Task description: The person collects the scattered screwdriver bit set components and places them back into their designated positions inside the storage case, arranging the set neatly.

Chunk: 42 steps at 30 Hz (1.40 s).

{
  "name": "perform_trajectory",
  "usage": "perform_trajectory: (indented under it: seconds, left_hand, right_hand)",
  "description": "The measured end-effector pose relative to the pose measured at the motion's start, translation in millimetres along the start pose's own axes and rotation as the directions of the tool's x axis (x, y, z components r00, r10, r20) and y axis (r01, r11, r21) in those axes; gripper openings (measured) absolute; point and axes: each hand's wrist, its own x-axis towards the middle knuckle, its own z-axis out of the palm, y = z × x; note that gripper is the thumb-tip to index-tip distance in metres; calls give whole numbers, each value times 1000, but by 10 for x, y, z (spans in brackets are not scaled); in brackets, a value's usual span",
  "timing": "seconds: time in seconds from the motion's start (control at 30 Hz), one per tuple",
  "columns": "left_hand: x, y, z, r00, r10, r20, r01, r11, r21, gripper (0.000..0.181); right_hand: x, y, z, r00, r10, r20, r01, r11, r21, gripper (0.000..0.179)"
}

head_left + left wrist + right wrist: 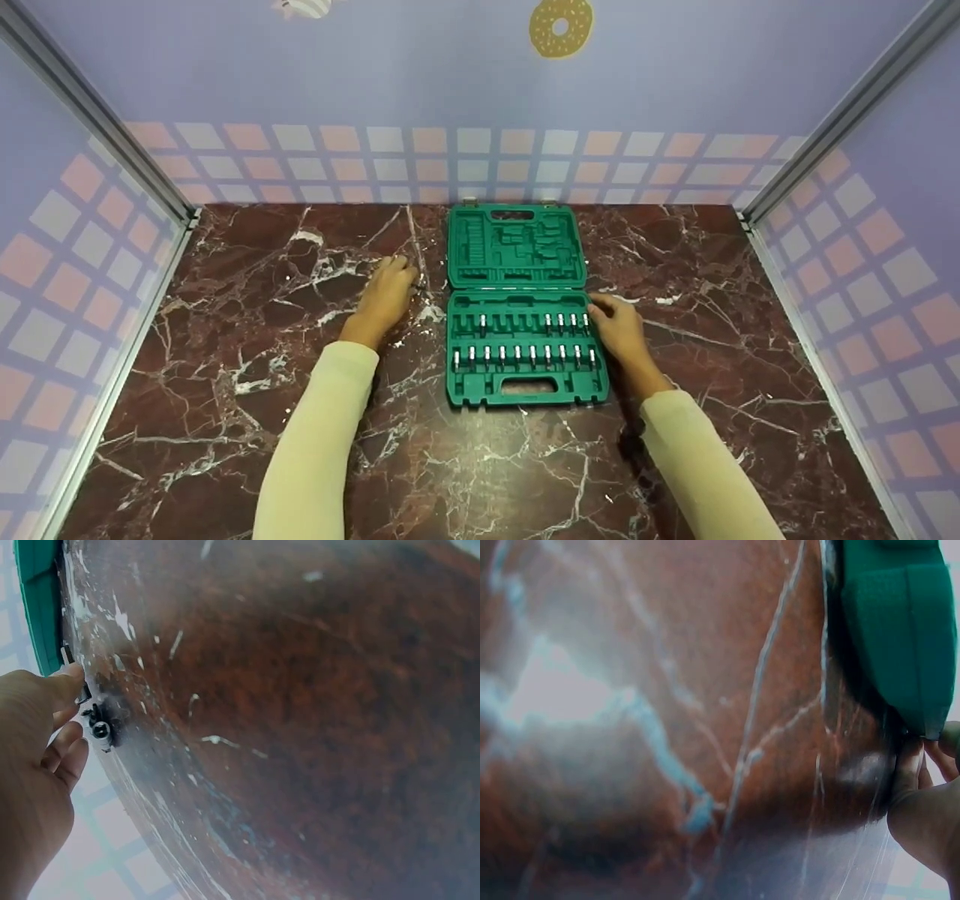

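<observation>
A green tool case (pixel 466 388) lies unfolded on the table, its recessed lid (pixel 480 259) at the back. Silver bit sockets (pixel 532 354) stand in its front tray: one long row, plus a few in the row behind. Left of the case, my left hand (pixel 386 296) is low over the table. In the left wrist view its thumb and finger pinch a small bit socket (pixel 66 655), mostly covered by the fingertips. Several loose dark-and-silver pieces (pixel 100 727) lie just beyond those fingers. My right hand (pixel 621 330) holds the case's right edge near the hinge.
The table (pixel 300 420) has a dark red marbled top with white veins. A lilac panel (pixel 375 82) with pink and white squares stands behind it, and more panels close off the left and right sides. Metal rails (pixel 112 142) run along the corners.
</observation>
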Motion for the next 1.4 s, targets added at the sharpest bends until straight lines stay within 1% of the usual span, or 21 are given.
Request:
perform_trajectory:
  seconds: [0.13, 0.27, 0.4, 0.5, 0.6, 0.77, 1.03, 1.13, 1.23, 1.4]
  left_hand:
    - [-11, 19, -31, 999, 18, -27, -19, 999, -34, 12]
    - [-45, 35, -66, 999, 0, -33, -4, 992, -126, 9]
    - [-90, 54, -105, 999, -21, -37, 12, 975, -220, 11]
    - [-119, 69, -127, 998, -27, -60, 9, 962, -272, 13]
    - [-144, 88, -138, 995, -24, -99, -9, 949, -316, 13]
    - [-176, 136, -144, 986, -14, -167, -53, 920, -388, 13]
    - [-222, 281, -155, 975, -25, -221, -82, 884, -461, 11]
    - [-243, 357, -160, 974, -29, -226, -88, 868, -489, 12]
    - [-263, 431, -162, 976, -30, -214, -86, 854, -514, 12]
    - [-272, 540, -160, 981, -8, -192, -98, 837, -539, 13]
  right_hand:
    - [5, 1, -2, 1000, -8, -10, 7, 1000, -6, 31]
    - [0, -6, -7, 1000, -15, -9, 15, 1000, -10, 31]
    - [-12, -16, -12, 1000, -26, -14, 26, 1000, -8, 31]
    - [-14, -19, -11, 1000, -26, -16, 26, 1000, -2, 32]
    - [-12, -17, -9, 1000, -21, -12, 21, 1000, -5, 32]
    - [-6, -8, -2, 1000, -11, -9, 11, 1000, -3, 31]
    - [-5, -9, 8, 1000, -1, -4, 1, 1000, -8, 32]
    - [-4, -13, 11, 1000, 0, -2, 0, 1000, -17, 32]
    - [-10, -20, 11, 1000, 5, 5, -5, 1000, -19, 33]
    - [-20, -20, 3, 1000, 11, 10, -11, 1000, 8, 32]
